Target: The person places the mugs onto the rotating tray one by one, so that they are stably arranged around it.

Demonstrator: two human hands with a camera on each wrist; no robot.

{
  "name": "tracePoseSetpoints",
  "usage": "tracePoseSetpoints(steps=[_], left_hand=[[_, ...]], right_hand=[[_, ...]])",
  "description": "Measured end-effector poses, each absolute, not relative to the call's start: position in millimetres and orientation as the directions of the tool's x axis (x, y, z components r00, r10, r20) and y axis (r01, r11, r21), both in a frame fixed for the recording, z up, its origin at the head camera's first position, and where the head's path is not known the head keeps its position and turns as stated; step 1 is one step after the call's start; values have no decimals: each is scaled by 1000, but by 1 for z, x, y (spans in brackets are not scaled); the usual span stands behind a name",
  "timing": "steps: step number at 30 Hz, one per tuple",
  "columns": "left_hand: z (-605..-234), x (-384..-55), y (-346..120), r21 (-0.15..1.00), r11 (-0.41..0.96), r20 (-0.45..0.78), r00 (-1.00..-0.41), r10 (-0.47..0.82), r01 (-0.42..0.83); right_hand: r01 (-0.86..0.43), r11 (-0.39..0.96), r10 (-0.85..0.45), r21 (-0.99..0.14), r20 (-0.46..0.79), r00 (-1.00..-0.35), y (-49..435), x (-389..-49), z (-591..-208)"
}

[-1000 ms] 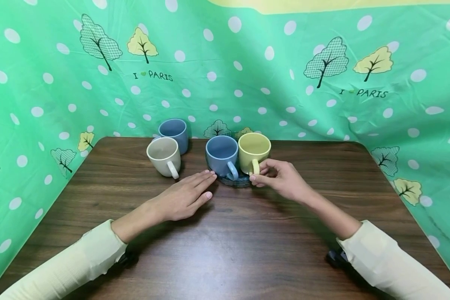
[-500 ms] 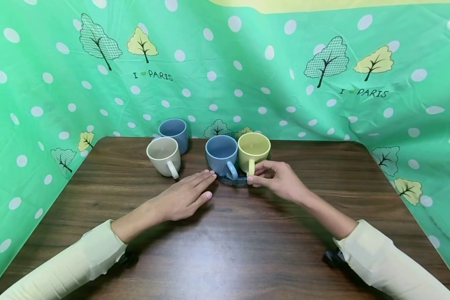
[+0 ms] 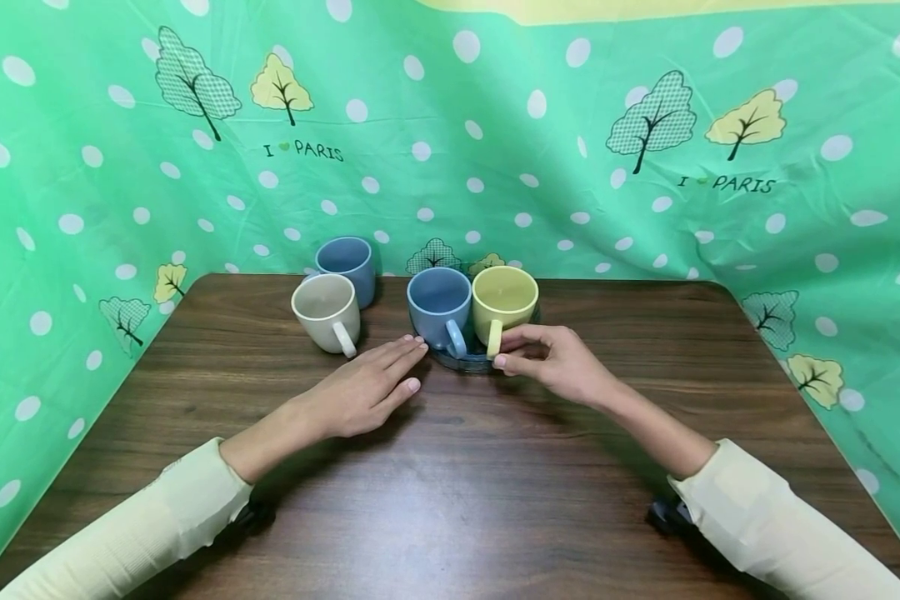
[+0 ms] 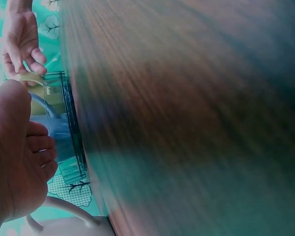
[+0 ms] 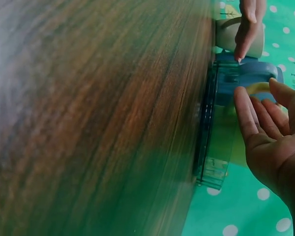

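A yellow mug [image 3: 506,293] and a blue mug [image 3: 438,298] stand upright side by side in a clear low-walled tray [image 3: 474,365]. My right hand [image 3: 562,362] holds the yellow mug's handle [image 3: 494,340] between thumb and fingers; the right wrist view shows this handle [image 5: 258,88] by the thumb tip. My left hand [image 3: 363,390] lies with straight fingers, its fingertips at the tray's left front side by the blue mug. Whether they touch the tray or the mug I cannot tell. The blue mug's handle points toward the front right.
Left of the tray stand a white mug [image 3: 326,312] and, behind it, a second blue mug [image 3: 347,265], near the back of the dark wooden table [image 3: 450,500]. A green dotted cloth [image 3: 420,108] hangs behind the table.
The yellow mug has turned in place, its handle swinging to the left along with my right fingers. The left hand stays where it was. The head view has shifted slightly.
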State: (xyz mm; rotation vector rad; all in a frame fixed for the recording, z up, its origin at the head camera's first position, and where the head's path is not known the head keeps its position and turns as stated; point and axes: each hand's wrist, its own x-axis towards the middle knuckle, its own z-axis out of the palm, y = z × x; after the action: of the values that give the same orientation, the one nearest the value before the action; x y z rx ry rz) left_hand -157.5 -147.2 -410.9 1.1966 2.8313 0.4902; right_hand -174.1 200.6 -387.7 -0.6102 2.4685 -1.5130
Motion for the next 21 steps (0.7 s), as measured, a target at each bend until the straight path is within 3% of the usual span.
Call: tracePoseSetpoints(steps=[21], left_hand=[[-411, -159, -149, 288, 663, 102, -710, 696, 691]], right_hand=[[-273, 572, -348, -773, 73, -935, 240, -167, -380]])
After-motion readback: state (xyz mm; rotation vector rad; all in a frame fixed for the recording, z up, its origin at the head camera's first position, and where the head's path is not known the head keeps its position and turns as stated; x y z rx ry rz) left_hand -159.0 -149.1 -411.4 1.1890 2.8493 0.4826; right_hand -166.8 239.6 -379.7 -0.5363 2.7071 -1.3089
